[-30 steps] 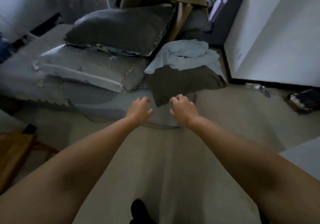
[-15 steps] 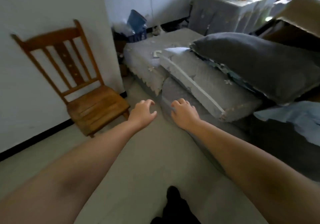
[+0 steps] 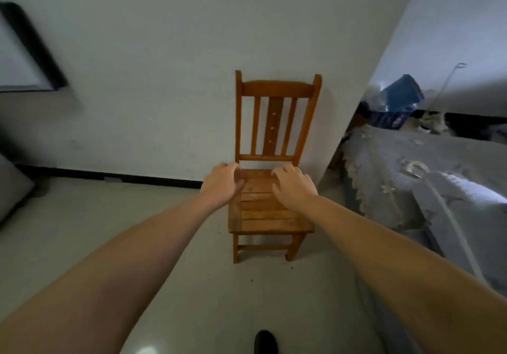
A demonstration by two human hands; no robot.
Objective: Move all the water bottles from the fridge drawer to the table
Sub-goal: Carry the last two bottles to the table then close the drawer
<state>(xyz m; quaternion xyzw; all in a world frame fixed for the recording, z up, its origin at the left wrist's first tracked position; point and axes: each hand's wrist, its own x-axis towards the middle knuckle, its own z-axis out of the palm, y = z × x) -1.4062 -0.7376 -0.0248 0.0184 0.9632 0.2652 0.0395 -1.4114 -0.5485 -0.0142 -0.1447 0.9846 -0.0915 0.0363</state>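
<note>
Both bare forearms reached forward and slightly inward, palms turned down. The left hand (image 3: 222, 183) and the right hand (image 3: 293, 186) hung side by side, apart from each other, in front of a wooden chair (image 3: 270, 213). The fingers (image 3: 285, 171) of each hand were loosely curled and spread, gripping nothing. No water bottle, fridge drawer or desk appeared in view, so where the bottles lay relative to the fingers, and which way they pointed, could not be told. Beyond the fingers the chair stood upright against a white wall (image 3: 164, 79). To the right of the fingers lay a bed (image 3: 428, 172) with grey covers.
</note>
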